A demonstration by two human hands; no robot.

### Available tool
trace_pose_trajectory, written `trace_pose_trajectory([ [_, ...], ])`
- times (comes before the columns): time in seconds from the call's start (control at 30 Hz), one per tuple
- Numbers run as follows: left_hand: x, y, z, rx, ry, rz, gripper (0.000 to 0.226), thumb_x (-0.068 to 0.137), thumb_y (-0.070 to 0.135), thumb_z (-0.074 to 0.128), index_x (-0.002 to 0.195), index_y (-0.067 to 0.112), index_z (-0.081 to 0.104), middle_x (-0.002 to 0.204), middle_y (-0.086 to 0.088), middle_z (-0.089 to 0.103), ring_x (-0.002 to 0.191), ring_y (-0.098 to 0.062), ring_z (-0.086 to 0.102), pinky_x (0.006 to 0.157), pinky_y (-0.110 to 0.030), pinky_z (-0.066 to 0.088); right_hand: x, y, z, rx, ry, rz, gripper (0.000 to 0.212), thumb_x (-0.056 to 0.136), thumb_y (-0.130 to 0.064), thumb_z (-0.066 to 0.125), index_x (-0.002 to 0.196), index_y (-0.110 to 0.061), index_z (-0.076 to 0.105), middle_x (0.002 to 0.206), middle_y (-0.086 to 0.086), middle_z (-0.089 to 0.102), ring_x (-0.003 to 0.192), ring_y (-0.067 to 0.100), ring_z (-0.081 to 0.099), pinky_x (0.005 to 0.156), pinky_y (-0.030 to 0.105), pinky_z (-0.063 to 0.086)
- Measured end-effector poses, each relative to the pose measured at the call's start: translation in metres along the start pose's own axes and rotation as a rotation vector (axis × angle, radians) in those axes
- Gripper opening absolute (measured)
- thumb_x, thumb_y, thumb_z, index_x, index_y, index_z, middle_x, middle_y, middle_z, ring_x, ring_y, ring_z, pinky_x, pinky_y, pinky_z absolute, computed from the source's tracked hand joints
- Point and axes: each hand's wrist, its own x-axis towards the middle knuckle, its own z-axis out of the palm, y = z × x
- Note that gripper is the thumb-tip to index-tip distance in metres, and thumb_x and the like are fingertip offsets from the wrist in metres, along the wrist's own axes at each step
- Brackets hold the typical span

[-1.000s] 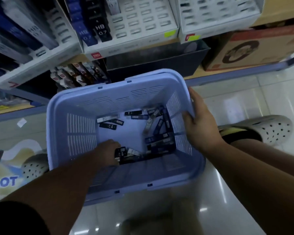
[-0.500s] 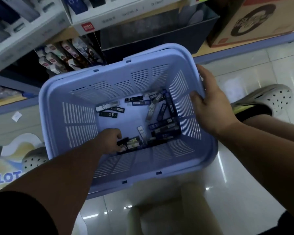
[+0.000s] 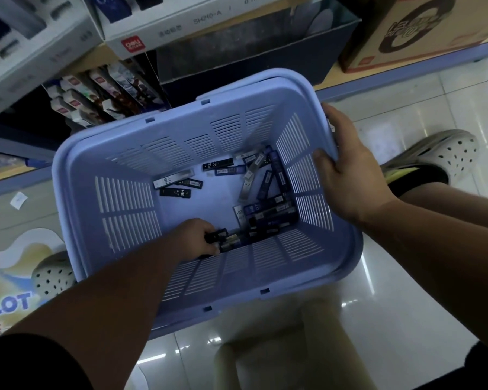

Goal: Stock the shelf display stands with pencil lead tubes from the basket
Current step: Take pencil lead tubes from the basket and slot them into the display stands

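left hand (image 3: 193, 240) — black lead tubes (image 3: 219, 237) pinched at basket (image 3: 124, 153) floor | right hand (image 3: 347, 175) — rim gripped | risk: tubes dropped if bunch is loosely held

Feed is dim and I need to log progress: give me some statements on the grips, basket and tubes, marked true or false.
1. The left grip holds tubes by the basket near wall. True.
2. The right grip rests on the floor. False: it holds the basket's right rim.
3. The basket is empty. False: many tubes lie inside, mostly by the right wall.
4. A white clog shows right of the basket. True.
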Motion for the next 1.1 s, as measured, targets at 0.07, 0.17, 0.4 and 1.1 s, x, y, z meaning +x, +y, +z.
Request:
trace_pose_trajectory([
  [0.07, 0.001, 0.003, -0.003, -0.003, -0.046, -0.014, 0.04, 0.073, 0.03, 0.088, 0.107, 0.014, 0.073, 0.102, -0.001, 0.067, 0.096, -0.019, 0.063, 0.083, -0.028, 0.05, 0.0, 0.0, 0.0, -0.004, -0.001, -0.004, 0.06, 0.103, -0.017, 0.048, 0.153, -0.041, 0.024, 0.119, -0.012, 0.049, 0.091, 0.015, 0.055, 0.065, 0.012, 0.035],
  [0.17, 0.002, 0.01, -0.006, 0.017, -0.127, -0.023, 0.042, 0.079, 0.029, 0.084, 0.114, 0.012, 0.067, 0.107, -0.002, 0.065, 0.099, -0.02, 0.062, 0.085, -0.028, 0.049, 0.001, 0.0, 0.0, -0.001, 0.001, -0.007, 0.06, 0.103, -0.017, 0.048, 0.153, -0.04, 0.024, 0.118, -0.011, 0.05, 0.092, 0.015, 0.054, 0.065, 0.012, 0.035],
  [0.4, 0.01, 0.026, -0.007, -0.033, -0.312, -0.138, 0.053, 0.085, 0.039, 0.077, 0.122, 0.006, 0.059, 0.095, 0.0, 0.062, 0.086, -0.018, 0.063, 0.067, -0.023, 0.047, 0.001, -0.001, 0.001, 0.015, 0.0, -0.016, 0.06, 0.103, -0.016, 0.048, 0.153, -0.041, 0.025, 0.118, -0.011, 0.051, 0.09, 0.017, 0.057, 0.071, 0.025, 0.04],
  [1.1, 0.016, 0.057, -0.015, 0.068, -0.425, -0.119, 0.022, 0.079, 0.022, 0.076, 0.08, 0.014, 0.056, 0.077, 0.0, 0.058, 0.067, -0.012, 0.053, 0.056, -0.022, 0.042, 0.0, -0.002, 0.001, -0.004, -0.005, -0.013, 0.06, 0.103, -0.016, 0.047, 0.152, -0.04, 0.024, 0.118, -0.009, 0.05, 0.091, 0.016, 0.057, 0.067, 0.017, 0.038],
])
